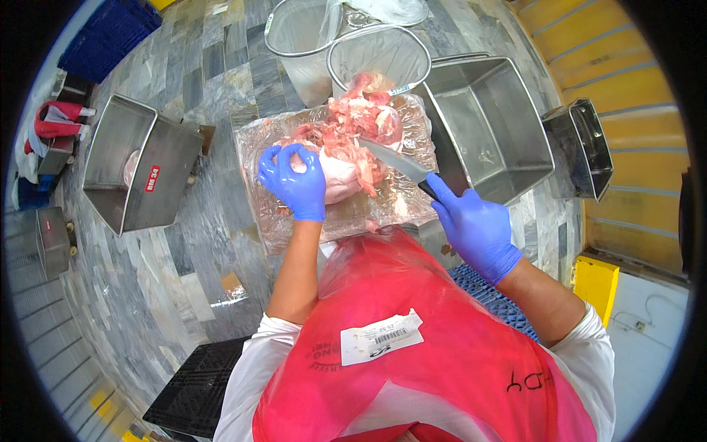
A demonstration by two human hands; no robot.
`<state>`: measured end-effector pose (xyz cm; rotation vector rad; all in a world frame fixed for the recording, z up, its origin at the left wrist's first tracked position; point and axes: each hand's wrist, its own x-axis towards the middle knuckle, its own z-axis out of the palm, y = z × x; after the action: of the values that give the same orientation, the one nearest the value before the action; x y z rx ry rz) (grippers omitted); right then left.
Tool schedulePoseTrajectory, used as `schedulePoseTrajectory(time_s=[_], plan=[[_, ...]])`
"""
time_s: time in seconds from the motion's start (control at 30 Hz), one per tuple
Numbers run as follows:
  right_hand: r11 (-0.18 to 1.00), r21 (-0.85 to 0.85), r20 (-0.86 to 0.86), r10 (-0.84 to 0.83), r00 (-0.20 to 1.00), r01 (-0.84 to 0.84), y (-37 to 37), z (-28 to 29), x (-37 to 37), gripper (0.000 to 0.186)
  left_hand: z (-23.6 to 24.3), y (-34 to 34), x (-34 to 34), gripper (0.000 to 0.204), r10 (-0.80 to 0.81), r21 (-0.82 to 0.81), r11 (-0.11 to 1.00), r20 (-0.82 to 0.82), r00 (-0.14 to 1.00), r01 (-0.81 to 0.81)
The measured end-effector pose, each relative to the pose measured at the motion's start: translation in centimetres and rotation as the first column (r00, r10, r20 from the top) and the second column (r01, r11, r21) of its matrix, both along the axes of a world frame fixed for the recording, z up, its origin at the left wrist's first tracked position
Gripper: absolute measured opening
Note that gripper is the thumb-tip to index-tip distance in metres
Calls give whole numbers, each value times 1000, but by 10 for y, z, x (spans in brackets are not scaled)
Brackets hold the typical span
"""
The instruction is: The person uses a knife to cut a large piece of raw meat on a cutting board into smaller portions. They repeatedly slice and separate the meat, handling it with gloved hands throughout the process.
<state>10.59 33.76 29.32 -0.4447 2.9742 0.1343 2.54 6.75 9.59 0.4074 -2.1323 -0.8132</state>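
My right hand [477,230], in a blue glove, is wrapped round the black handle of a knife [401,160]. The blade points up and left, its tip by the raw meat. My left hand [296,180], also gloved in blue, grips the left side of a large piece of raw meat [343,178] with curled fingers. This piece has a pale, smooth near side and ragged red flesh on top. More cut meat [368,118] lies against it on the far side. All of it rests on a plastic-covered work surface [269,225].
A deep metal bin [486,118] stands right of the work surface, with a smaller bin [578,147] beyond it. Two hoop-rimmed containers with clear liners [379,59] are at the far side. Another metal bin [132,169] stands left. A black pallet [195,390] lies at lower left.
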Motion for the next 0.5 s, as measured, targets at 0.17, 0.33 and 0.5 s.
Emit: schedulePoseTrajectory(time_s=[0.17,0.33,0.5], plan=[[780,-549,323,-132,937,299,26,-28,-6,47,6,2,4,15,-23,-7,1000,-12,1000,23],[128,-534,810,-206,549,836,19,-26,-9,46,5,1,5,16,-20,4,1000,-11,1000,20],[596,-642,452,-214,866,482,31,-14,3,43,-1,-3,6,18,-27,4,1000,11,1000,27]])
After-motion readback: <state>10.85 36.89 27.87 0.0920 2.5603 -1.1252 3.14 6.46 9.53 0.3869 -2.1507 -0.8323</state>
